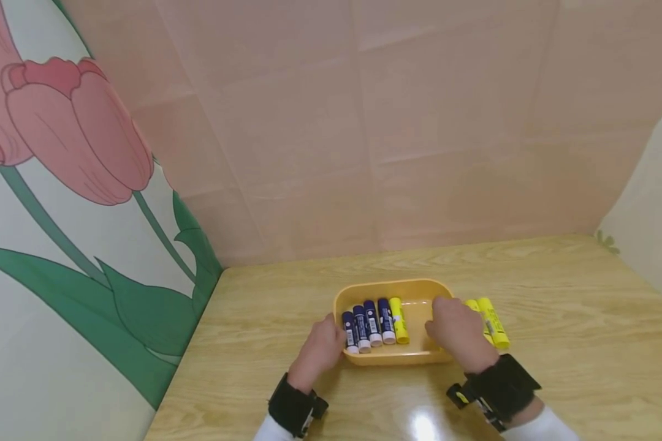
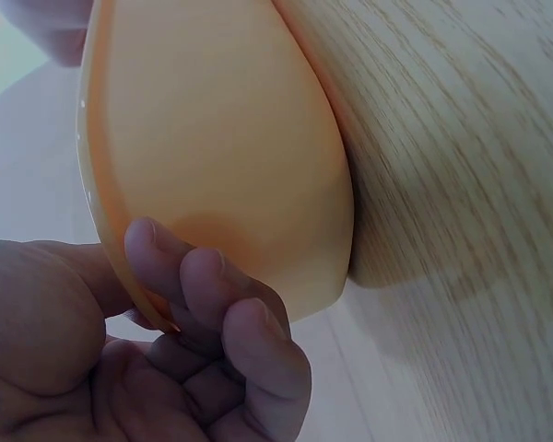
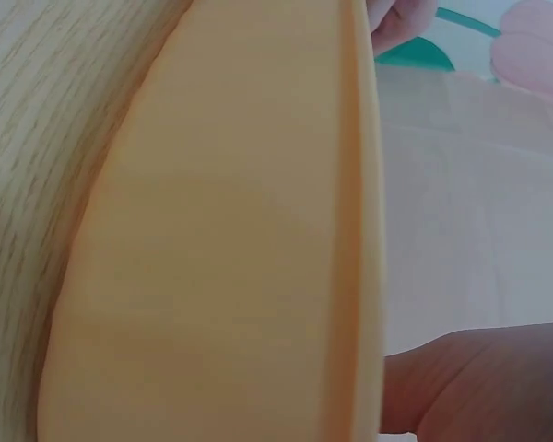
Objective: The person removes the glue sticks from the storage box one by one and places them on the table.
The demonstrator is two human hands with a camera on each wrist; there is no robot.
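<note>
My left hand (image 1: 323,343) grips the left end of a yellow-orange plastic tray (image 1: 397,360); in the left wrist view its curled fingers (image 2: 258,341) lie against the outer wall. Inside the tray, several dark blue glue sticks (image 1: 371,321) with white ends stand in a row at the left. A yellow glue stick (image 1: 399,320) lies beside them. My right hand (image 1: 456,327) is over the tray's right end, its fingers bent down inside the rim. I cannot tell whether it holds something, as its fingertips are hidden.
More yellow glue sticks (image 1: 493,323) lie on the wooden table (image 1: 574,343) just right of the tray, partly behind my right hand. A pinkish covering (image 1: 364,122) rises behind the table, and a tulip-printed panel (image 1: 83,135) stands at the left.
</note>
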